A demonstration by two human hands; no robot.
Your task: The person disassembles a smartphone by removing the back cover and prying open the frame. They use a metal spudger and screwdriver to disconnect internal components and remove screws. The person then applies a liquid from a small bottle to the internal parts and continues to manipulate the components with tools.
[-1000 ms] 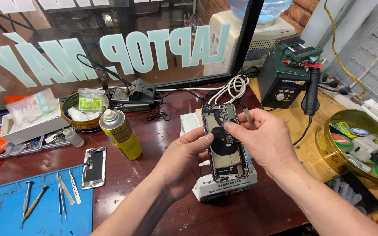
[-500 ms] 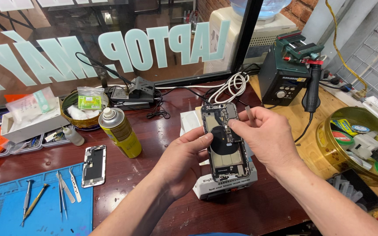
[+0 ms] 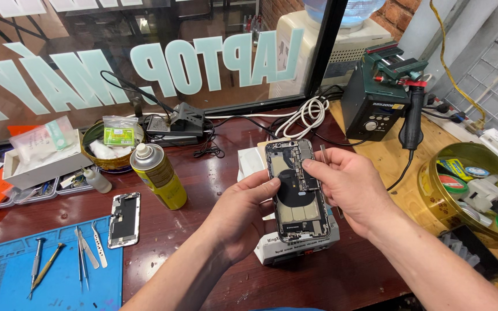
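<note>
1. Opened phone (image 3: 298, 190), back cover off, lying face down on a small white heating stand (image 3: 295, 247) near the middle of a dark wooden table (image 3: 214, 190); circuit board, dark round coil and battery area exposed.
2. Left hand (image 3: 243, 216) clasping the phone's left edge, thumb pressed on the frame beside the coil, other fingers hidden beneath.
3. Right hand (image 3: 350, 190) pinching the phone's right side high up, thumb and forefinger touching the board area; thin metal tweezers (image 3: 324, 155) poking up behind the fingers, seemingly held in the same hand.
4. Likely handling: light and stiff, yet fragile; bare board, thin ribbon cables and coil easily harmed. Safest hold on the metal frame edges, clear of the innards; frame probably smooth and a little slippery.
5. Left of the phone: yellow spray can (image 3: 158, 177) standing upright; nearer and further left, a small loose phone part (image 3: 124, 219) lying flat.
6. Near left corner: blue mat (image 3: 7, 288) bearing screwdrivers and tweezers.
7. Far right: dark soldering station (image 3: 373, 109) with handpiece hanging; round gold tin (image 3: 433, 184) of tape rolls at the right edge.
</note>
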